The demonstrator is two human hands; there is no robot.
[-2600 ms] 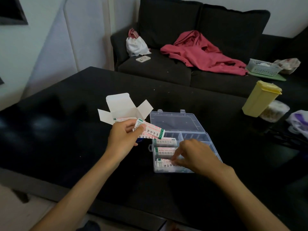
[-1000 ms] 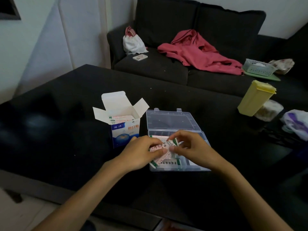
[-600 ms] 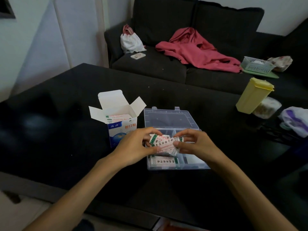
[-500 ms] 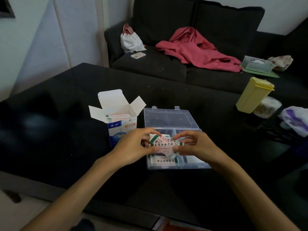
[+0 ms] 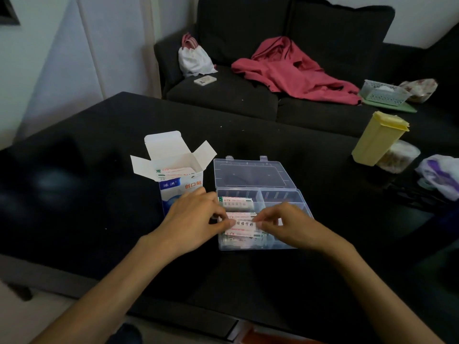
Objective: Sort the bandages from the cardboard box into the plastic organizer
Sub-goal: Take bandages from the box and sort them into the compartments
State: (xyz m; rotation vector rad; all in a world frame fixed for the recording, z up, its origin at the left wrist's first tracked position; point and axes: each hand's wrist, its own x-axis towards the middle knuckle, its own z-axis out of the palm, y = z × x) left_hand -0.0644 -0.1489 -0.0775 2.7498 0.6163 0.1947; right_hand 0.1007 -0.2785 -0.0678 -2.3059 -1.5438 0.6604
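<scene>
A white and blue cardboard box stands open on the black table, with bandages showing at its top. To its right lies the clear plastic organizer, lid folded back. Bandage stacks fill its left compartments. My left hand and my right hand each pinch one end of a small stack of bandages, held flat just over the organizer's near-left compartment. The right-hand compartments hold nothing I can see.
A yellow lidded container and a round tub stand at the table's right, beside a purple and white bag. Behind the table is a dark sofa with a red garment, a white bag and a basket.
Both hands have lowered the stack of bandages from a tilted hold above the organizer to a flat position over its near-left compartment.
</scene>
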